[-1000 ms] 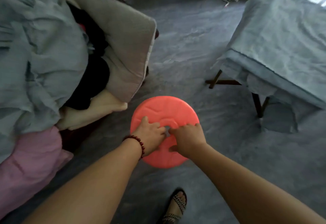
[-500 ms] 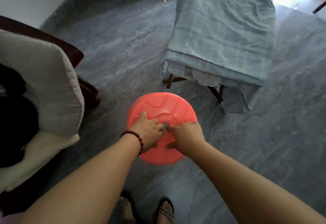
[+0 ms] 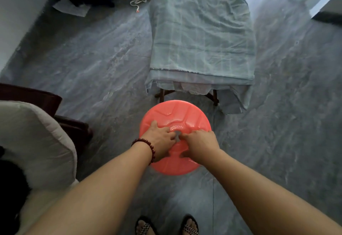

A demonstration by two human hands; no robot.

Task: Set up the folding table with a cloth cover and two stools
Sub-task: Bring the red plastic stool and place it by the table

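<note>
Both hands grip the middle of a round coral-red plastic stool [image 3: 177,113], just short of the covered, dark-legged wooden folding table [image 3: 214,97].

The left hand [image 3: 160,140], with a dark red bead bracelet [image 3: 148,145] on its wrist, and the right hand [image 3: 200,143] sit close together. Their fingers curl down into the small opening at the centre of the stool's ribbed top. The stool is seen from above, straight ahead of the person's sandalled feet [image 3: 144,228]. I cannot tell whether it stands on the grey stone floor [image 3: 92,64] or is held off it. Just beyond it, the table's legs show under a wrinkled pale blue-grey cloth [image 3: 201,34] that covers the top and hangs over the near edge. A white padded cushion [image 3: 31,142] lies at the left. A coiled white cord [image 3: 138,0] and a pale sheet of paper [image 3: 71,9] lie on the floor well beyond.
</note>
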